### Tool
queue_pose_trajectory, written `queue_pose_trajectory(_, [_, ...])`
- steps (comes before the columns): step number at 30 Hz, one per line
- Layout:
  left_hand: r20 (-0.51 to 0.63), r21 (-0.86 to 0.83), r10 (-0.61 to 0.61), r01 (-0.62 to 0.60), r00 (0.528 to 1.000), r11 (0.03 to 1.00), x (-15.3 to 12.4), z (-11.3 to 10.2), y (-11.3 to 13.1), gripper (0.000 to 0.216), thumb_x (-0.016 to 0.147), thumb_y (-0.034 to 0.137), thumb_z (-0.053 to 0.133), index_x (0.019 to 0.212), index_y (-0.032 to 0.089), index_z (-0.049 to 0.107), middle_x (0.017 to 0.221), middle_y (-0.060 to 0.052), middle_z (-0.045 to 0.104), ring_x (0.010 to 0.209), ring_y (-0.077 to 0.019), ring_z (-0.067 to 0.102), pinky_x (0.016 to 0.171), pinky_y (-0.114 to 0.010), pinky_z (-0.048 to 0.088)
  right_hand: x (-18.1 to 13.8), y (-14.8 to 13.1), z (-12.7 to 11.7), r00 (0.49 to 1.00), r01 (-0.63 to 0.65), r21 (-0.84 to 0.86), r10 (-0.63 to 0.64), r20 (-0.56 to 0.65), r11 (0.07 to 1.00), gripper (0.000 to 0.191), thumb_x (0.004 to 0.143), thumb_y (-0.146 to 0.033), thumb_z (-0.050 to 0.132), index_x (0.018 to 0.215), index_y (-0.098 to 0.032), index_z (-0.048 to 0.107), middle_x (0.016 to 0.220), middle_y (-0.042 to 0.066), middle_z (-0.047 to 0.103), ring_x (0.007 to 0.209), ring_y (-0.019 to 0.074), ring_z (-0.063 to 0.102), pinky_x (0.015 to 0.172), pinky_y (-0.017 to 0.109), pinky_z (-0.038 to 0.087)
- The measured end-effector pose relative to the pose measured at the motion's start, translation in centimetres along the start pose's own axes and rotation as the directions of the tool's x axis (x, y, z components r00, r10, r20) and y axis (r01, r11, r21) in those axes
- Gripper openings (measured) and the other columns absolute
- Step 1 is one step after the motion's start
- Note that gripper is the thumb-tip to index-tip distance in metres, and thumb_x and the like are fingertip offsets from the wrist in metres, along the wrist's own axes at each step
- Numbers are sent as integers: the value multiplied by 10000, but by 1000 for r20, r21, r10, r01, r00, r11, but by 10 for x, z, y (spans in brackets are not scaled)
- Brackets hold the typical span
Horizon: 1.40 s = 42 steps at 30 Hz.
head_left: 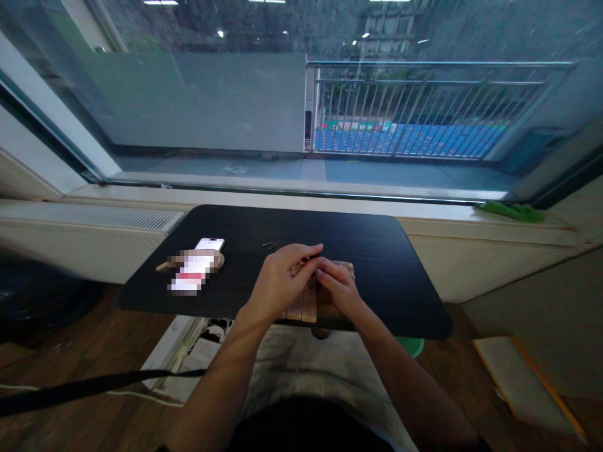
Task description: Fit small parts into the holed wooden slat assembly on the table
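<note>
A small wooden piece made of slats point(306, 306) lies at the near edge of the black table point(386, 251). My left hand point(282, 279) rests on its left part with fingers curled, fingertips pinching something small that I cannot make out. My right hand point(338, 287) lies on the right part of the wooden piece, fingers bent down over it and meeting the left fingertips. Two small dark nails or screws point(269, 245) lie on the table just beyond my hands.
A white phone point(210, 243) and a blurred-out item on a wooden object point(194, 269) lie at the table's left. A window sill with a green cloth point(511, 210) runs behind. Boxes point(198, 361) sit on the wooden floor under the table; cardboard point(518, 376) lies at right.
</note>
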<state>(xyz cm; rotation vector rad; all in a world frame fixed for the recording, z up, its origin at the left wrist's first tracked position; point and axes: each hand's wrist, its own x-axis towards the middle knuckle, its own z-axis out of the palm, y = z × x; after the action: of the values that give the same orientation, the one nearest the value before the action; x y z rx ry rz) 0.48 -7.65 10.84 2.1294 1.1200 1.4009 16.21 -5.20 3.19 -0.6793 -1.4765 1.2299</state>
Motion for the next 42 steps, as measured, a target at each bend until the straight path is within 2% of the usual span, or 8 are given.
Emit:
queue_pose_trajectory(10, [6, -4, -22, 22, 1000, 1000, -2, -1, -1, 203, 881, 222, 695, 1074, 176, 738, 979, -71, 783, 849, -187, 726, 798, -328, 588, 1, -3, 3, 998, 52, -40, -53, -19, 998, 254, 879, -495, 674, 922, -284, 808, 977, 39, 743, 955, 210, 666, 882, 353, 537])
queue_pose_trajectory(15, [-25, 5, 2, -2, 1000, 1000, -2, 1, -4, 177, 892, 218, 682, 1053, 178, 745, 970, -70, 783, 881, -193, 729, 834, -332, 586, 1, -1, 1, 1000, 14, -56, -14, -7, 998, 261, 886, -464, 673, 981, -258, 801, 1027, 49, 742, 954, 202, 664, 914, 359, 528])
queue_pose_trajectory(22, [-34, 72, 75, -72, 997, 995, -1, 0, -3, 177, 903, 175, 643, 1058, 187, 728, 990, -74, 771, 933, -199, 719, 874, -344, 581, 3, -5, 3, 1000, 20, -88, -21, 0, 996, 260, 897, -455, 651, 979, -258, 799, 1072, 51, 753, 1005, 216, 668, 958, 372, 521])
queue_pose_trajectory(30, [-41, 124, -4, 9, 999, 992, -4, 1, -5, 213, 893, 173, 652, 1102, 186, 695, 1003, -61, 771, 834, -176, 720, 808, -310, 589, 4, -4, 6, 999, 45, -107, -47, -17, 993, 220, 898, -398, 640, 953, -253, 795, 1050, 51, 755, 997, 212, 677, 923, 356, 532])
queue_pose_trajectory(36, [-21, 141, 21, -18, 1000, 990, -4, 0, -6, 178, 899, 165, 640, 1072, 164, 684, 1013, -78, 770, 882, -190, 726, 836, -327, 585, 5, -6, 5, 998, 54, -143, -55, -3, 988, 209, 897, -369, 632, 931, -234, 788, 985, 48, 755, 935, 198, 677, 861, 331, 539])
queue_pose_trajectory(42, [-24, 145, 5, -2, 1000, 989, -5, 0, -5, 178, 899, 202, 653, 1076, 196, 664, 1005, -60, 760, 883, -190, 727, 837, -330, 584, 5, -11, 7, 999, 50, -132, -48, 15, 990, 194, 894, -359, 641, 939, -241, 788, 981, 42, 754, 928, 200, 678, 877, 342, 539])
